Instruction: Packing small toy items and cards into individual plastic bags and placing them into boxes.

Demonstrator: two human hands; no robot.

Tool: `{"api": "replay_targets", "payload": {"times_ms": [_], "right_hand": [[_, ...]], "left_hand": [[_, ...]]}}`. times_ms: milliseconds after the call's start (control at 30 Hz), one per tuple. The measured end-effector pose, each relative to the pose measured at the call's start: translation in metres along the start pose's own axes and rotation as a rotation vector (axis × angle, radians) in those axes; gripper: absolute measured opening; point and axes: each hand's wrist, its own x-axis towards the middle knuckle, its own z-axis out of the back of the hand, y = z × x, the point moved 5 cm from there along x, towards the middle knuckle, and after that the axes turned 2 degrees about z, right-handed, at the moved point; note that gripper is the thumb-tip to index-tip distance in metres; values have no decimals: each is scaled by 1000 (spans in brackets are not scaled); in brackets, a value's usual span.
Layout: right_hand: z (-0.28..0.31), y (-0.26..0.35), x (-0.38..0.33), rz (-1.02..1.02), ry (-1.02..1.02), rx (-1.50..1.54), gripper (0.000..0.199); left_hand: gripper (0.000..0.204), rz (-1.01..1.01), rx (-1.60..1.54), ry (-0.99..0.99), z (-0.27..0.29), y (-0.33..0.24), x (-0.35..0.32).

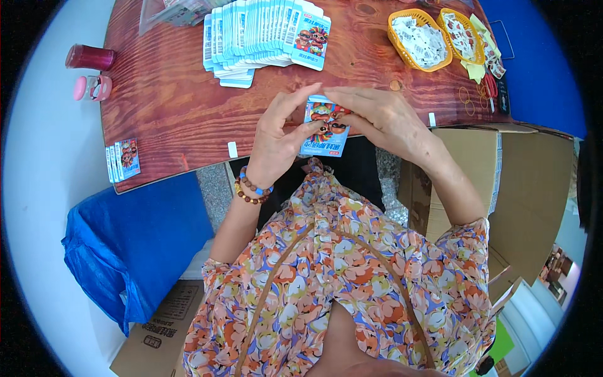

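Between my two hands, at the table's near edge, is a small light-blue printed box (326, 146) with cartoon figures on its front. My left hand (286, 125) grips its left side, thumb pressed on the front. From the right, my right hand (383, 122) holds it too, its thumb on the front and its fingers bent over the far end. That end of the box is partly hidden by the fingers. Beyond my hands lies a fanned row of similar flat blue boxes (264, 34), the rightmost showing its picture side.
Two yellow baskets (411, 60) (480, 56) with small packets stand at the far right, near rubber bands (466, 100) and red-handled scissors (490, 85). At left are a dark red jar (91, 58), a pink-lidded jar (94, 88) and a few blue boxes (129, 160). Cardboard cartons (465, 169) stand at right.
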Motion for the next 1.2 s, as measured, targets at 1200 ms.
{"api": "replay_targets", "payload": {"times_ms": [1200], "right_hand": [[-18, -13, -37, -47, 2, 224, 47]], "left_hand": [[63, -113, 256, 50, -25, -1, -11]]}}
